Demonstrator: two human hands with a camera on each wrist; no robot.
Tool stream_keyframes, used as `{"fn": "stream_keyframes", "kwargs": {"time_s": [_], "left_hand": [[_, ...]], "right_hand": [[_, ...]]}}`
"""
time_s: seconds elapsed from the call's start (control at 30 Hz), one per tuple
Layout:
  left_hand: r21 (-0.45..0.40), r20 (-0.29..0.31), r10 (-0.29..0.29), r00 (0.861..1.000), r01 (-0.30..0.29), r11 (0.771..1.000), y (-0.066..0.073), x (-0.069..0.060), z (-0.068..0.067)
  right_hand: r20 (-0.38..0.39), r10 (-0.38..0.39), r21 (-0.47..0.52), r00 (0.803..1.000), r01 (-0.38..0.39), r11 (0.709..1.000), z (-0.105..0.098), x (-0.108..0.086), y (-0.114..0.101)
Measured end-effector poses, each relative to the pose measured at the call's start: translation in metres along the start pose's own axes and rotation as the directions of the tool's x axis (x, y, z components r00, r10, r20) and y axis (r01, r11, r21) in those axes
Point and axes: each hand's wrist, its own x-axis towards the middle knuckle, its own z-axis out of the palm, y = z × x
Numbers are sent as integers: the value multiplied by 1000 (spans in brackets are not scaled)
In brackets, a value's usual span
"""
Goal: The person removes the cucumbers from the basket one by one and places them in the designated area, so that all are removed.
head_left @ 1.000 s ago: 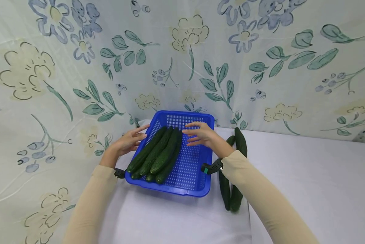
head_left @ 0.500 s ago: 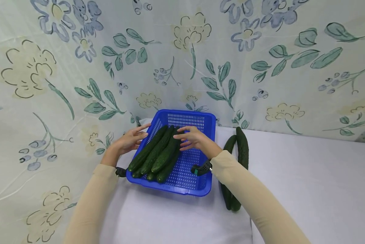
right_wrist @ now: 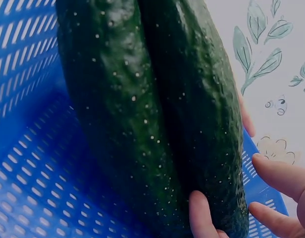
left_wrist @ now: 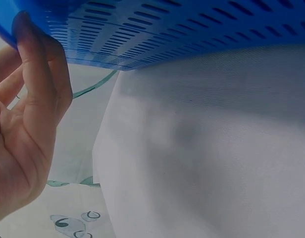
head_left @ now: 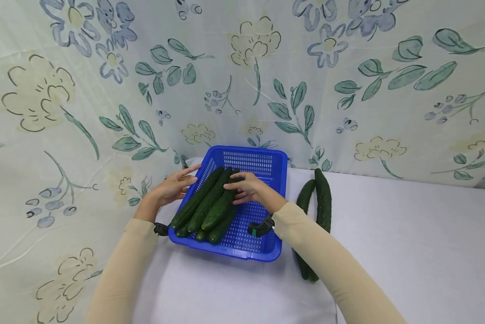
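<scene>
A blue perforated plastic basket [head_left: 252,256] holds several dark green cucumbers [head_left: 219,210], laid side by side along its left half. My left hand [head_left: 170,189] rests at the basket's left rim, fingers fairly straight; a fingertip touches the rim in the left wrist view. My right hand [head_left: 252,188] reaches over the far ends of the cucumbers. In the right wrist view, one finger [right_wrist: 201,215] lies in the groove between two cucumbers, while others sit at the outer side of the right-hand one. Parts of both hands are hidden.
Two more cucumbers [head_left: 323,202] lie on the white tablecloth [head_left: 400,234], right of the basket and beside my right sleeve [head_left: 319,249]. A floral cloth [head_left: 242,81] hangs behind and along the left. Each wrist wears a black strap [head_left: 261,226].
My right hand has moved left, from over the basket's bare right part to the cucumbers' far ends. My left hand stays at the rim, and the basket has barely shifted in view.
</scene>
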Motion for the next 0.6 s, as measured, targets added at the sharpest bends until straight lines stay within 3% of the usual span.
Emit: {"fn": "stream_keyframes", "kwargs": {"time_s": [0.6], "left_hand": [[19, -8, -1, 1000, 1, 1000, 0, 1, 1]], "right_hand": [[-1, -40, -31, 999, 40, 999, 3, 4, 4]]}}
